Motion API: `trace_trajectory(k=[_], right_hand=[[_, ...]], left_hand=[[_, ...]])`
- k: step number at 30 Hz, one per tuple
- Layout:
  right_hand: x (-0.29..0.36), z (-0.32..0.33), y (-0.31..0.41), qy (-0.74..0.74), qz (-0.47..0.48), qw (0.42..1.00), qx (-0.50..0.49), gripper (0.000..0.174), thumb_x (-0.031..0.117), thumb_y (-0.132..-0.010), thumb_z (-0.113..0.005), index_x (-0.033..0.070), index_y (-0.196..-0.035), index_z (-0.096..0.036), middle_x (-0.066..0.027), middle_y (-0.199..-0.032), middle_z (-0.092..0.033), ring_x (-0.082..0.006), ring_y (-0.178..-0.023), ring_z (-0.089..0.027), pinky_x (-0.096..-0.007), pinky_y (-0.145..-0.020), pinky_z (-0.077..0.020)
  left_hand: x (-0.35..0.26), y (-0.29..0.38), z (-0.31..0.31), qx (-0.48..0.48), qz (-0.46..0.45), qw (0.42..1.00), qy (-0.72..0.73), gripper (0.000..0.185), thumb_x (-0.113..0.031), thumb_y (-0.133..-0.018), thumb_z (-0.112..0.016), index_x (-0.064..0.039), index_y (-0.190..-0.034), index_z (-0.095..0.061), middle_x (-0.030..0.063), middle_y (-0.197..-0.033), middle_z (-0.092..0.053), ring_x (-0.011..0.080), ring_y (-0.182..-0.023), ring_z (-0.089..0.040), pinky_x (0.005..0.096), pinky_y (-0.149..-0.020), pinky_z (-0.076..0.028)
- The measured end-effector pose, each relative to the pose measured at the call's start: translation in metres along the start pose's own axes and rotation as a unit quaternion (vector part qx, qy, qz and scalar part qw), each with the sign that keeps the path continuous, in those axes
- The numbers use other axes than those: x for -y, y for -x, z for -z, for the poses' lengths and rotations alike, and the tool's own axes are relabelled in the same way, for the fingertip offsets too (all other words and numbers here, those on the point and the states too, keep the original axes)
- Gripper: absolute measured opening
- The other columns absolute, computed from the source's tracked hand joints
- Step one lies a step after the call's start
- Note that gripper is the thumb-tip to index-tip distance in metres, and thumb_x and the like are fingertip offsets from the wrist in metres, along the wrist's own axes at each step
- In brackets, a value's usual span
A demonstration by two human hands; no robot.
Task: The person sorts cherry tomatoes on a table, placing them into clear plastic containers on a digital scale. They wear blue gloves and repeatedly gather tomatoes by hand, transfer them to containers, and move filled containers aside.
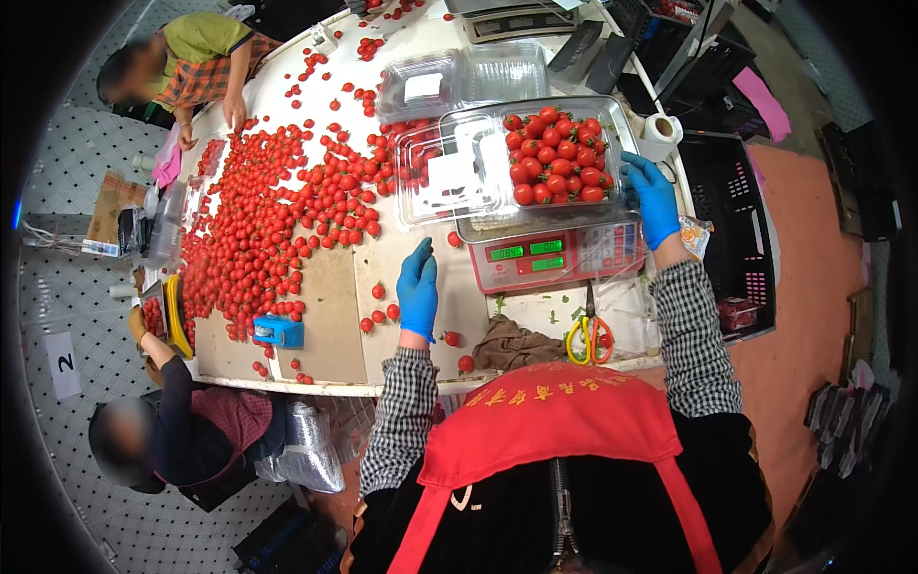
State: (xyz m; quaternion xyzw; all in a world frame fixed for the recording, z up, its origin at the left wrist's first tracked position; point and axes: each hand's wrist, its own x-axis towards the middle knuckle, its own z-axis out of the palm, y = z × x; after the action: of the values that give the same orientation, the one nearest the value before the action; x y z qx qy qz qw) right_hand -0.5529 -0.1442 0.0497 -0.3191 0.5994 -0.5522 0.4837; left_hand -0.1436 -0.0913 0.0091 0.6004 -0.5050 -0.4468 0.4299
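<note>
My left hand (417, 290), in a blue glove, hovers over the table with nothing in it, fingers extended close together. My right hand (650, 197), gloved alike, is at the right edge of an open clear plastic clamshell box (502, 208); whether it grips the edge I cannot tell. Cherry tomatoes (556, 158) fill the box's right half, and its lid with a white label lies unfolded to the left. The box rests on the steel tray (609, 107) of a red digital scale (559, 257) with lit green displays. Many loose cherry tomatoes (251, 222) are heaped left of my left hand.
More clear boxes (459, 82) lie beyond the scale. Nearer me are a brown cloth (518, 346), scissors (589, 341) with yellow and orange handles, and a blue tape dispenser (280, 331). A label roll (660, 130) and black crate (728, 237) are at right. Two co-workers are at left.
</note>
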Motion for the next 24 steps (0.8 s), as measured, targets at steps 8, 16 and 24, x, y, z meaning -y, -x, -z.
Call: trace_trajectory(k=[8, 16, 24], right_hand=[[-0.012, -0.016, -0.016, -0.059, 0.097, 0.993, 0.031, 0.046, 0.029, -0.101, -0.058, 0.006, -0.140, -0.054, -0.0048, -0.128, -0.060, -0.0110, -0.113, -0.056, -0.0267, -0.099, -0.0435], [-0.006, -0.031, -0.026, -0.138, -0.007, 0.989, 0.047, 0.046, 0.043, -0.098, -0.061, 0.015, -0.134, -0.060, 0.0027, -0.112, -0.064, -0.0088, -0.095, -0.059, -0.0235, -0.084, -0.0472], [0.005, -0.024, -0.070, -0.102, 0.004, 0.992, 0.079, 0.037, 0.027, -0.099, -0.059, 0.010, -0.131, -0.060, -0.0043, -0.106, -0.067, -0.0116, -0.085, -0.063, -0.0259, -0.072, -0.0517]], left_hand=[[-0.028, -0.057, -0.017, 0.008, -0.177, 0.973, -0.145, 0.052, 0.000, -0.097, -0.047, -0.006, -0.149, -0.043, 0.0157, -0.142, -0.053, 0.0240, -0.125, -0.055, 0.0339, -0.102, -0.044], [-0.160, -0.115, -0.113, 0.152, -0.368, 0.902, -0.166, 0.054, -0.019, -0.096, -0.060, -0.013, -0.147, -0.046, 0.0183, -0.148, -0.046, 0.0368, -0.136, -0.043, 0.0422, -0.112, -0.036], [-0.153, -0.094, -0.174, 0.156, -0.388, 0.770, -0.482, 0.064, -0.050, -0.094, -0.055, -0.023, -0.150, -0.042, 0.0129, -0.158, -0.035, 0.0392, -0.147, -0.026, 0.0640, -0.117, -0.010]])
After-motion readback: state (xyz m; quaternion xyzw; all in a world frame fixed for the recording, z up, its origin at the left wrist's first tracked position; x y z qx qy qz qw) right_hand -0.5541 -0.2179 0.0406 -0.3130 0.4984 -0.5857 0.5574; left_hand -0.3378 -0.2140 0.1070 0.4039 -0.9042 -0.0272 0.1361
